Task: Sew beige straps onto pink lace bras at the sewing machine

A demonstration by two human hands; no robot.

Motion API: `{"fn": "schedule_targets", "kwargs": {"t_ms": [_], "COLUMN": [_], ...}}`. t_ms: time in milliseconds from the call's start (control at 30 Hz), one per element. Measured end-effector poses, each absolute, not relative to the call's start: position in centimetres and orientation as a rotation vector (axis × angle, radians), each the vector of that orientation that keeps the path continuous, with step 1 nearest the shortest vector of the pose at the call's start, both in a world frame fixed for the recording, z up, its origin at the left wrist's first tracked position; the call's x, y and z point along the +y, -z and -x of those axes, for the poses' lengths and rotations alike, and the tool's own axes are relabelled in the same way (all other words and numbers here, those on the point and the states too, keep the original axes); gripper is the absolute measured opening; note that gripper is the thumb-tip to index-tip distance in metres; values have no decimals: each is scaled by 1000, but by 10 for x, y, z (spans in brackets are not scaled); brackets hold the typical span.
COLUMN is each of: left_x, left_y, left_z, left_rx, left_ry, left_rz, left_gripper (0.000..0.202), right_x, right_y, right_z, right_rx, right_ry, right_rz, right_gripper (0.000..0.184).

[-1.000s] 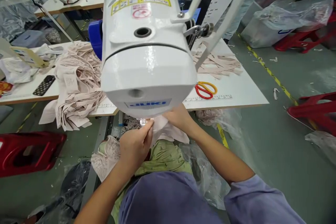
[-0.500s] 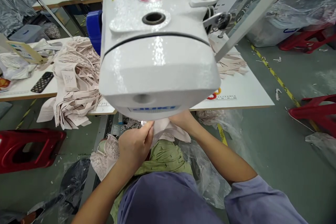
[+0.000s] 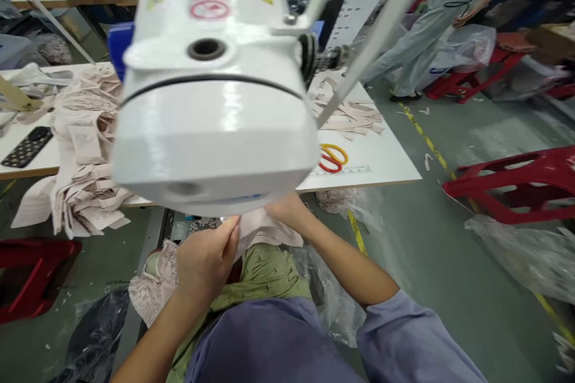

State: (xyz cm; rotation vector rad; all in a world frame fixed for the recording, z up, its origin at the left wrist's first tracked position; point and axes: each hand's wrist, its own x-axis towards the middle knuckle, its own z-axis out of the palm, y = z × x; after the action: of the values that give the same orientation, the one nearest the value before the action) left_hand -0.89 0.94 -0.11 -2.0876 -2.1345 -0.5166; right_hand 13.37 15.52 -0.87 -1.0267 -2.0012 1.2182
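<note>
Below the white sewing machine head (image 3: 215, 137), my left hand (image 3: 209, 260) is closed, thumb on top, on the edge of a beige piece of bra fabric (image 3: 265, 230). My right hand (image 3: 285, 210) is at the right side of this fabric; the machine head hides its fingers. The cloth spreads between both hands and drapes over my lap. A beige lace bra cup (image 3: 155, 284) hangs just left of my left wrist. Whether cup and fabric are joined is hidden behind my hand. Needle and presser foot are out of sight.
Beige garment parts (image 3: 92, 161) are piled on the table at left, overhanging its edge, near a phone (image 3: 27, 146). Red-and-yellow-handled scissors (image 3: 332, 158) and beige strips (image 3: 350, 114) lie at right. Red stools (image 3: 516, 182) flank me. A person's legs (image 3: 426, 30) stand behind, right.
The view has turned to the right, so the machine and table appear farther left. A person has come into view at the back right. Both hands keep their place at the fabric.
</note>
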Motion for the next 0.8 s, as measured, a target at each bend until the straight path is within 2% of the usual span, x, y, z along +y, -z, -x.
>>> {"fn": "schedule_targets", "kwargs": {"t_ms": [167, 500, 800], "left_x": [7, 5, 11], "left_y": [6, 2, 1], "left_z": [18, 20, 9], "left_rx": [-2038, -2031, -1927], "left_ry": [504, 607, 681], "left_rz": [2007, 2079, 2115], "left_gripper": [34, 38, 32], "right_x": [155, 147, 151], "right_y": [15, 10, 28], "right_z": [-133, -132, -139], "right_rx": [-2020, -1977, -1993], "right_ry": [-1151, -1127, -1082], "right_rz": [1038, 1044, 1081], "right_gripper": [19, 13, 18]}}
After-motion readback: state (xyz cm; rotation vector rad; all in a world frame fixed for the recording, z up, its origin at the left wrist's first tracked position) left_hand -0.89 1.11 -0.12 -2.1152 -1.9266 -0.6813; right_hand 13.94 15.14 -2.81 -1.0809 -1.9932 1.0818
